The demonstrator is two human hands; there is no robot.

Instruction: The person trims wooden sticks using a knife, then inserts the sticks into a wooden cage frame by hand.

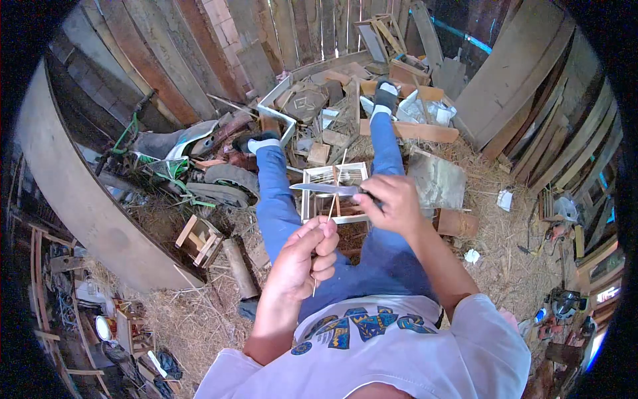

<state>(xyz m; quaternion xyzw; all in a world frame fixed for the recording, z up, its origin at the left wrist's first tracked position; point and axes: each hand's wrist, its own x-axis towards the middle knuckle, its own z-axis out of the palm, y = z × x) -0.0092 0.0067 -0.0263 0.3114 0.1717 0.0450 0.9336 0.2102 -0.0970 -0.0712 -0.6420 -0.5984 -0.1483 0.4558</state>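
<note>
My left hand is closed round a thin wooden stick, which points up past the fingers, its lower end showing below the fist. In my right hand is a knife with a dark handle. Its blade points left and lies across the stick, just above my left fingertips. Beyond the hands, between my legs, sits a small pale wooden frame with thin sticks across it.
Wood scraps lie between my feet. A grey board is right of my right leg. At the left are a small wooden stool, a log, a wheel and a long curved board. Straw covers the floor.
</note>
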